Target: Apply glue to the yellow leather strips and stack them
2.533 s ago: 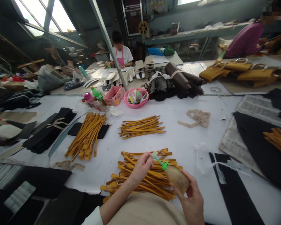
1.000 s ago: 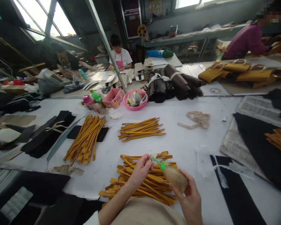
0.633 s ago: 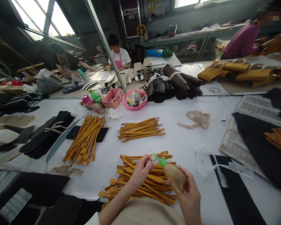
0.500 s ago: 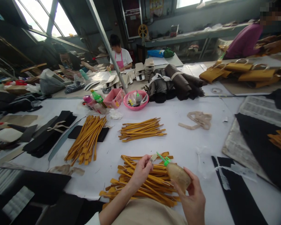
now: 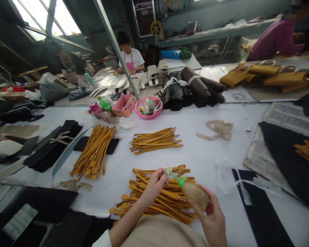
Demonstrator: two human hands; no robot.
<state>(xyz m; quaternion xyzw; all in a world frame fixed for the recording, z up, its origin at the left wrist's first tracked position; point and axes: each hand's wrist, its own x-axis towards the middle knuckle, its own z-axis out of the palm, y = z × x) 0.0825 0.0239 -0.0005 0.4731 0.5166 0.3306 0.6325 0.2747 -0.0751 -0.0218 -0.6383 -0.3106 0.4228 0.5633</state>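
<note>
My right hand (image 5: pixel 213 214) is closed around a squeeze bottle (image 5: pixel 195 195) of cloudy yellowish stuff with a green nozzle (image 5: pixel 175 177). The bottle is tilted, its nozzle pointing up and left. Between the fingertips of my left hand (image 5: pixel 154 185) is a small pale piece (image 5: pixel 168 171), of a kind I cannot make out. The nozzle tip meets this piece, or lies right by it. Beneath both hands spreads a pile of mustard-brown straps (image 5: pixel 141 195), partly covered by my left forearm.
More mustard straps lie in one bundle (image 5: pixel 156 140) ahead and another bundle (image 5: pixel 95 151) to the left. A pink basin (image 5: pixel 136 113), a pink box (image 5: pixel 123 109) and bottles stand farther back. Black strips (image 5: pixel 262 209) lie at right. Co-workers sit beyond.
The bottle has tipped lower and shifted slightly left, bringing its nozzle tip to the pale piece. My left hand has hardly moved.
</note>
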